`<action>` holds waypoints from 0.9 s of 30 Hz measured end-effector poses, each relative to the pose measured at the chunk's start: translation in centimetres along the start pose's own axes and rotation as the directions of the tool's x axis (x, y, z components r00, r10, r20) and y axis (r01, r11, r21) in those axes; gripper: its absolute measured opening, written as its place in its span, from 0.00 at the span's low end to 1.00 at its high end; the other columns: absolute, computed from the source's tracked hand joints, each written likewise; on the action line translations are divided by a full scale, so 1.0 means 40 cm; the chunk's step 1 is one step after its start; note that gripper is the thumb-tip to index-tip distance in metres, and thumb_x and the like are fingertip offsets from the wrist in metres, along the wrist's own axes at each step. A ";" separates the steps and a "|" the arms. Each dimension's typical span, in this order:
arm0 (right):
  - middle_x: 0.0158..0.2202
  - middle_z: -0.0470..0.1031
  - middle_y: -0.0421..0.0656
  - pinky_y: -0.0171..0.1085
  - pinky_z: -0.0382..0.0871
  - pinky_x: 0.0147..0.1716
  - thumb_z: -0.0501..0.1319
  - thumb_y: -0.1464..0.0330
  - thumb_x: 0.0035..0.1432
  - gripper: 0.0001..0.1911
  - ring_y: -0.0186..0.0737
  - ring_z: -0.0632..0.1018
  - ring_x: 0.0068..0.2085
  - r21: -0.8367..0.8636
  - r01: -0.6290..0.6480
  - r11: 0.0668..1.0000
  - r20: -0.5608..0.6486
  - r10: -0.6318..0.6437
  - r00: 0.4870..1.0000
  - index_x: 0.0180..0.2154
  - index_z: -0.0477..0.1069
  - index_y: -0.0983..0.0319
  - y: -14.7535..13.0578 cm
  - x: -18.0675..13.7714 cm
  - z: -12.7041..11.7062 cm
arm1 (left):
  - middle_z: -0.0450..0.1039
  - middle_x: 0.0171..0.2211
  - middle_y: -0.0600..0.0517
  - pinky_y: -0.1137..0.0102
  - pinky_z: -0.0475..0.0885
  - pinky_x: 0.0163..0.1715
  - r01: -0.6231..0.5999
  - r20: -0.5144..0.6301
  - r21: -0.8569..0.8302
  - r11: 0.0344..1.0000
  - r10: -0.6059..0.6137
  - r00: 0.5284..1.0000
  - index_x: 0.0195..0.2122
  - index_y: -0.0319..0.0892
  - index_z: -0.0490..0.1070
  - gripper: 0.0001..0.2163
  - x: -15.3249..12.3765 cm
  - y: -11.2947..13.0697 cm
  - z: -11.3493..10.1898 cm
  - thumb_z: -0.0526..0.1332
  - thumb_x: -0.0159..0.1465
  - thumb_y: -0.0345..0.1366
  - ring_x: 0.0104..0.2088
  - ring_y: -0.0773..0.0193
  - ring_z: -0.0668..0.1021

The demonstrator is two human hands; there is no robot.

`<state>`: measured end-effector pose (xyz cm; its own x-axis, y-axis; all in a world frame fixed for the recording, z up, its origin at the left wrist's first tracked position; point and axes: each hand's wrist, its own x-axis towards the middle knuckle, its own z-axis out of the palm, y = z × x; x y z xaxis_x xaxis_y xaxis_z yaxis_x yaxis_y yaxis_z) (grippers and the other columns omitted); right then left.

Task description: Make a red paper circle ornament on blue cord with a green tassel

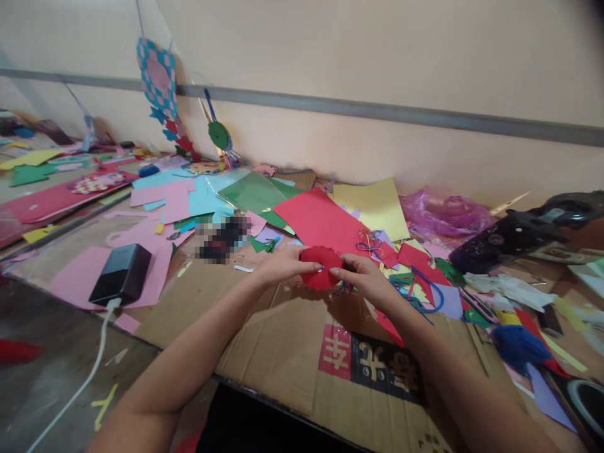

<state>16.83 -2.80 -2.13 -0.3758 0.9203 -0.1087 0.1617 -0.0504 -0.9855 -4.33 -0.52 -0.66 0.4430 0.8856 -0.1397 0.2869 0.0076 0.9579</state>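
Note:
A round red paper disc (pixel 315 280) with a notched edge is held up over the cardboard. My left hand (pixel 285 267) pinches its left side, thumb lying on the face near the middle. On the right side my right hand (pixel 358 273) grips the disc, its thumb close to a small pale spot at the centre. Some dark cord ends show just under my right fingers; whether they join the disc I cannot tell. Behind the disc lies a large red paper sheet (pixel 321 220). Blue cord (pixel 431 302) lies loosely to the right of my right hand.
Flattened cardboard (pixel 274 352) covers the table's front. A black power bank (pixel 121 274) with a white cable stands at left. Paper scraps, a pink plastic bag (pixel 446 214), a dark bottle (pixel 484 242) and blue yarn (pixel 516 347) surround the work spot. Paper ornaments (pixel 158 72) hang on the wall.

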 end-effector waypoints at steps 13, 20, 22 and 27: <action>0.24 0.74 0.40 0.34 0.66 0.25 0.71 0.57 0.44 0.18 0.32 0.72 0.24 -0.012 -0.071 0.997 -0.012 0.071 0.997 0.28 0.71 0.63 -0.010 0.008 -0.040 | 0.77 0.30 0.48 0.69 0.69 0.32 -0.053 -0.116 -0.054 0.997 0.047 0.992 0.29 0.39 0.78 0.07 -0.001 0.021 -0.005 0.67 0.52 0.37 0.32 0.60 0.75; 0.22 0.72 0.38 0.34 0.67 0.25 0.71 0.56 0.44 0.18 0.32 0.71 0.23 -0.026 -0.051 0.998 -0.061 0.050 0.997 0.27 0.71 0.62 -0.009 0.007 -0.045 | 0.76 0.28 0.48 0.69 0.69 0.31 -0.062 -0.070 -0.025 0.998 0.060 0.996 0.29 0.39 0.77 0.09 0.003 0.014 -0.009 0.65 0.54 0.40 0.30 0.61 0.74; 0.22 0.72 0.38 0.34 0.67 0.25 0.71 0.56 0.44 0.17 0.33 0.71 0.23 -0.028 -0.048 0.998 -0.067 0.046 0.997 0.26 0.71 0.62 -0.008 0.008 -0.047 | 0.76 0.27 0.47 0.69 0.68 0.29 -0.063 -0.052 -0.035 0.997 0.061 0.997 0.29 0.39 0.77 0.10 0.003 0.011 -0.007 0.65 0.55 0.41 0.28 0.62 0.73; 0.22 0.71 0.38 0.35 0.66 0.25 0.72 0.57 0.44 0.17 0.33 0.71 0.23 -0.019 -0.045 0.999 -0.065 0.044 0.997 0.26 0.70 0.62 -0.007 0.010 -0.050 | 0.74 0.24 0.48 0.70 0.67 0.26 -0.040 -0.039 -0.044 0.998 0.038 0.999 0.28 0.39 0.76 0.10 -0.001 0.013 -0.005 0.64 0.56 0.41 0.26 0.63 0.72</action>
<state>18.46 -1.66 -1.63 -0.3078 0.9406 -0.1432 0.1957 -0.0847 -0.9770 -4.36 -0.46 -0.12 0.4205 0.9025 -0.0931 0.2311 -0.0074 0.9729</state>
